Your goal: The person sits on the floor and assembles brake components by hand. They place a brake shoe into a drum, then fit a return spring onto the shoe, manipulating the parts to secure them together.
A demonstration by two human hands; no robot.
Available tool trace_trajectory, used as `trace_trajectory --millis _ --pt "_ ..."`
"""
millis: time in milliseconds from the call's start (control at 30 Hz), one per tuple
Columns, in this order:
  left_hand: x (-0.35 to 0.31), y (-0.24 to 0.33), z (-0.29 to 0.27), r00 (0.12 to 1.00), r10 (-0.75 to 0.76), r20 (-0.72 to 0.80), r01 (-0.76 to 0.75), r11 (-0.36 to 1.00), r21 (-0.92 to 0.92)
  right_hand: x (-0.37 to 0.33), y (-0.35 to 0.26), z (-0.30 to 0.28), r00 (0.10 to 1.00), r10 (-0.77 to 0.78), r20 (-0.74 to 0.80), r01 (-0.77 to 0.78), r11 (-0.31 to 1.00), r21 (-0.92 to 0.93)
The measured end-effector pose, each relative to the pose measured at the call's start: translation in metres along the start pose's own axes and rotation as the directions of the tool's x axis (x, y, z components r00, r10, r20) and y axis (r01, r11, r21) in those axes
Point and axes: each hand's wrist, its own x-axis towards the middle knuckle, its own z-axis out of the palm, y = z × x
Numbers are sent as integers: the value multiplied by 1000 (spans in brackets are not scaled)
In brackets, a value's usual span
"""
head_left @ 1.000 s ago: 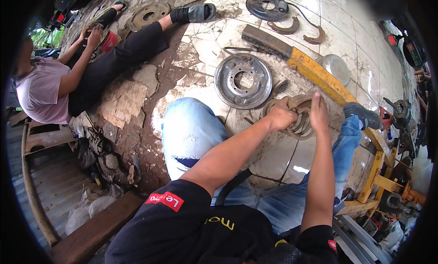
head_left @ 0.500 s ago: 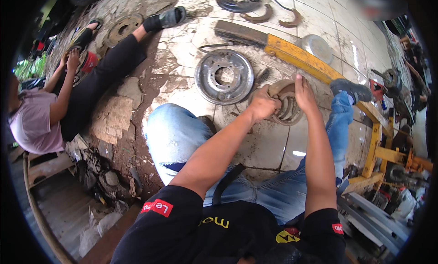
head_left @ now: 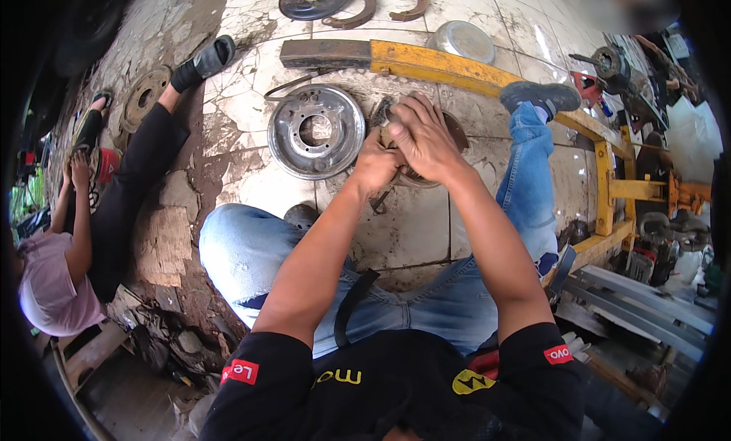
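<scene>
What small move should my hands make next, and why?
Perhaps ease the right hand up slightly while the left hand steadies the brown curved metal: the right hand covers much of it, while the left is at its near edge.

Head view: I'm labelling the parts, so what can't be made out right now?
All in the head view:
Rusty curved part: largely covered by the right hand.
Left hand: fingertips hidden, with the right hand in front.
Black round plate: top cut off by the upper edge.
Upper-right patch: too blurred to identify.
</scene>
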Motion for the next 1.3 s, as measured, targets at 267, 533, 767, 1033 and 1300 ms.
trace_trajectory --millis 267,533,767,1033,1300 --pt "1 5 5 999 -41 31 41 999 1 18 87 -4 891 445 87 -451 853 263" --pt "-1 -1 -2 1000 -26 -1 26 999 -30 9 13 -9 998 38 -52 -35 997 67" --pt "-1 5 3 996 -66 51 66 998 6 -6 96 -1 856 517 22 -462 744 482" --pt "0 1 2 999 -50 9 50 999 -18 8 42 -11 992 56 -112 -29 973 228" --pt "-2 8 3 999 -41 29 40 999 34 -20 83 -24 902 404 -155 -199 705 681"
